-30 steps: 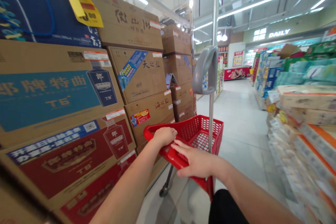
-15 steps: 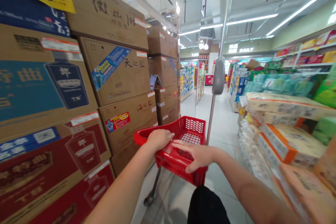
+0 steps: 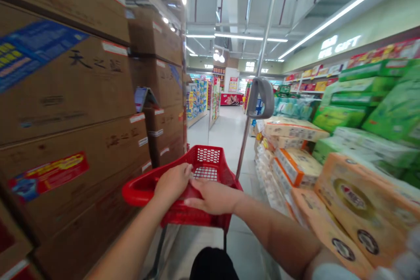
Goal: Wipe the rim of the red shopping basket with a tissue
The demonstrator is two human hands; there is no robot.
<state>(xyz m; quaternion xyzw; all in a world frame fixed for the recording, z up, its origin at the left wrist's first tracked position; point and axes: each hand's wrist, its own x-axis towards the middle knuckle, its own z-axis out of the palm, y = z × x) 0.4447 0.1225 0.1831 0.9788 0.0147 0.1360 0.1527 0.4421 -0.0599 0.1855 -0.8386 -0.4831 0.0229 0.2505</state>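
Note:
A red plastic shopping cart [image 3: 144,191] with a perforated basket floor and wall stands right in front of me. My left hand [image 3: 173,182] is closed over its near rim, with the fingertips at the inner edge. Beside it, almost touching, my right hand [image 3: 213,197] lies over the same rim with its thumb toward me and its fingers reaching forward. The red handle section beneath both palms is mostly covered. At the cart's right side rises a tall metal pole [image 3: 243,148] bearing a grey loop grip [image 3: 269,98]. Neither hand touches the pole.
Stacked brown cartons [image 3: 92,92] line the left, close to the cart. Orange tissue packs [image 3: 364,201] and green packs [image 3: 390,100] are piled on the right. A pale tiled aisle [image 3: 229,127] runs ahead toward a red counter [image 3: 231,99]. My dark knee [image 3: 213,264] shows below.
The cart and I have advanced along the aisle, and the view has turned right. Nearer cartons have slid out on the left. Both hands stay on the cart's rim.

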